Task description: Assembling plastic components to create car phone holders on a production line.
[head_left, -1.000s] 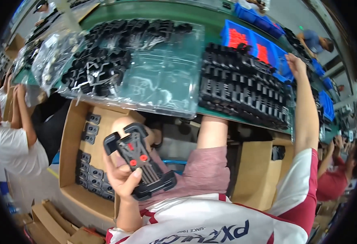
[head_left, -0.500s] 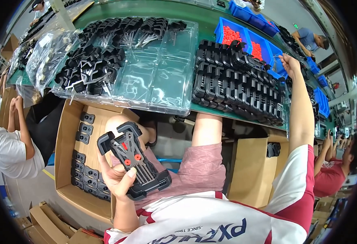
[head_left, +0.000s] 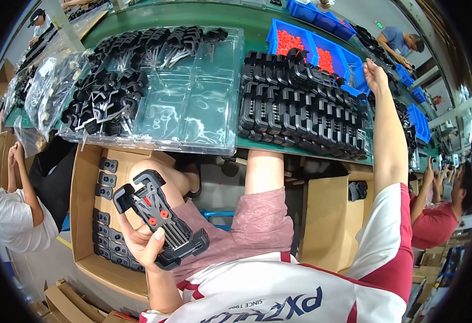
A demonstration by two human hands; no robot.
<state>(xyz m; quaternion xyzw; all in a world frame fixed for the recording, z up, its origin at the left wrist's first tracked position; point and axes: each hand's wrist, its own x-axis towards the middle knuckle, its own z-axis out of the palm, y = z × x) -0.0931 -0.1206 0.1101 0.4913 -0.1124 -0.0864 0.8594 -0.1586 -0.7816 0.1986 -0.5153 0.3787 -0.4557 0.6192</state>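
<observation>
My left hand point(head_left: 142, 246) is closed round a black phone holder point(head_left: 178, 234) above my lap, thumb pressed on its side. The holder is tilted, its slotted back showing, with two round red pieces, a red strip and several metal rods in it. Across the bench, my right hand point(head_left: 375, 77) is raised beside the blue bin point(head_left: 350, 60), its fingers pinched together; anything between them is too small to make out. Just left of that bin, two compartments hold small red parts point(head_left: 289, 41). Rows of similar black holders point(head_left: 300, 114) are stacked below the bins.
A clear plastic tray point(head_left: 206, 107) carries black clamp pieces with metal rods point(head_left: 107, 102). Open cardboard boxes stand by my legs, the left box point(head_left: 80, 204) with flat black parts inside, the right box point(head_left: 322, 226) with a few black pieces. Co-workers sit on both sides.
The whole view has shifted slightly, so bench and trays sit further left. My left hand keeps hold of the phone holder. My right hand stays by the blue bin, fingers still pinched.
</observation>
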